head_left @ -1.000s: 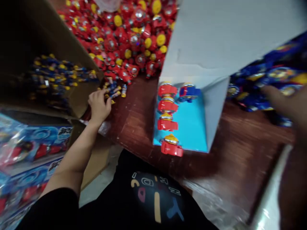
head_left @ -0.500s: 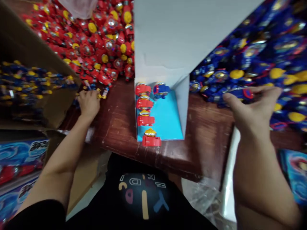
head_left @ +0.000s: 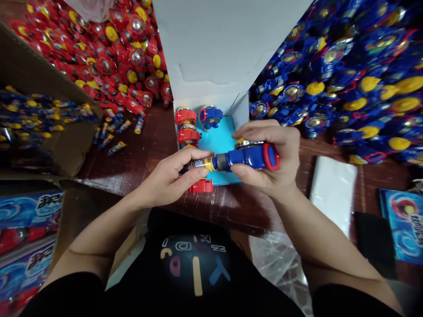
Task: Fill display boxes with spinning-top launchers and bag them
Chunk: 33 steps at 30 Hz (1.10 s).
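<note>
While the left hand [head_left: 168,176] pinches a printed tube [head_left: 201,163], the right hand [head_left: 283,160] clasps a red-ringed blue toy [head_left: 246,159]; joining seems underway, the next push needing straight alignment.

A black T-shirt [head_left: 139,273] with short sleeves [head_left: 71,293] carries a print: outlined white letters [head_left: 183,246] at its twelve o'clock, a purplish D [head_left: 175,266] at nine, a blue Y [head_left: 219,270] at four, a tan bar [head_left: 197,276] at six.

Dim left edge, glints on clear plastic [head_left: 280,264], blur over far-right blue toys [head_left: 385,42]
</note>
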Each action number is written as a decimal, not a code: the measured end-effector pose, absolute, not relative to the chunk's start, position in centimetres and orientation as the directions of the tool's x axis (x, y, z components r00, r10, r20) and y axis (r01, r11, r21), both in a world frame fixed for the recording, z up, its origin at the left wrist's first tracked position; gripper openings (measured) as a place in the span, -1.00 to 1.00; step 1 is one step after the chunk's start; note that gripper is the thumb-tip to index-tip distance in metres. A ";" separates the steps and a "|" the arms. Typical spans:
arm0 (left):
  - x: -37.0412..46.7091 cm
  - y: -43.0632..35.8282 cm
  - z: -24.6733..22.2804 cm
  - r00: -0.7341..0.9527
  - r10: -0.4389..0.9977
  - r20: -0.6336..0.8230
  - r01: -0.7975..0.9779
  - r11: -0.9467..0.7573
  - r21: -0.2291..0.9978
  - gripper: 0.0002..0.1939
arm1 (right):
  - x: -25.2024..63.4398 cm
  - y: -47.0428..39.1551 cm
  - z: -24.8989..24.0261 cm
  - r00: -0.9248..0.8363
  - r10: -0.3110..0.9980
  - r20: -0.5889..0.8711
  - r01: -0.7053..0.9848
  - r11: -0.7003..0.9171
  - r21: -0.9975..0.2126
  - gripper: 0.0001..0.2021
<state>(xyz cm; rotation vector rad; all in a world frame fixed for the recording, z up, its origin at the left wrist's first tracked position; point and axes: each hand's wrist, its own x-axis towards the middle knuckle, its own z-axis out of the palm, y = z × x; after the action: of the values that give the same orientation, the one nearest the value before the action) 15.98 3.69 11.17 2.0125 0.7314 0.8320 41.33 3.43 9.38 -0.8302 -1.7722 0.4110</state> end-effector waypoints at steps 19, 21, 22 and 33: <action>14.2 7.3 6.9 0.487 0.703 0.518 0.559 -0.707 0.433 -0.33 | 44.8 6.4 9.7 -0.166 0.795 0.583 0.772 0.472 -0.425 -0.48; 14.4 7.4 5.4 0.534 0.739 0.412 0.562 -0.674 0.480 -0.39 | 45.0 7.7 8.4 -0.355 0.844 0.402 0.821 0.487 -0.298 -0.48; 14.7 7.3 4.7 0.544 0.756 0.365 0.571 -0.652 0.498 -0.39 | 44.8 8.2 7.9 -0.423 0.846 0.325 0.822 0.509 -0.256 -0.49; 9.8 8.3 3.8 0.235 0.870 0.432 0.746 -0.447 0.494 -0.49 | 42.3 10.7 7.9 -0.642 0.762 0.085 0.753 0.648 -0.117 -0.50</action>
<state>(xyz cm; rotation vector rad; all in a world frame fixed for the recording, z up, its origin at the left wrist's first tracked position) 9.75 8.31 3.79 2.3176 1.5369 1.0042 42.27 10.69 7.95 -1.2634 -2.7358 0.1073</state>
